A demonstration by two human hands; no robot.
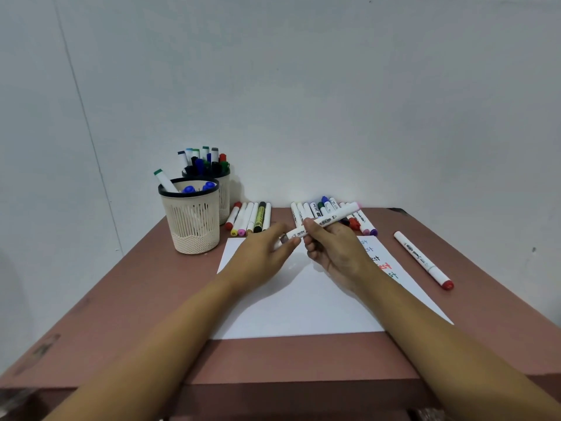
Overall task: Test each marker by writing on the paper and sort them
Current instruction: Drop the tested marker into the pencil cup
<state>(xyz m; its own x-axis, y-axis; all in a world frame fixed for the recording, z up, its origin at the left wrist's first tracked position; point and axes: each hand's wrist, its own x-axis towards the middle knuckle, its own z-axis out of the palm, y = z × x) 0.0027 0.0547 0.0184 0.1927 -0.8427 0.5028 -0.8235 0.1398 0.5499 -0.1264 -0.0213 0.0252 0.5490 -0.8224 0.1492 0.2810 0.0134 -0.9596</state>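
White marker (326, 220) with a pink far end lies across the curled fingers of the right hand (337, 250), which grips its middle. The left hand (261, 253) reaches its fingertips to the marker's near end; blur hides whether they pinch it. Under both hands lies one paper sheet (303, 305), with handwritten words (379, 259) beside the right wrist. Beyond the left hand lies a row of six markers (250, 218); beyond the right, a heap of markers (315, 209) too overlapped to count. One red-capped marker (423, 259) lies right of the right hand. Two mesh cups (192, 220) holding markers stand far left. Reddish-brown table (136, 299), plain pale wall (303, 86).
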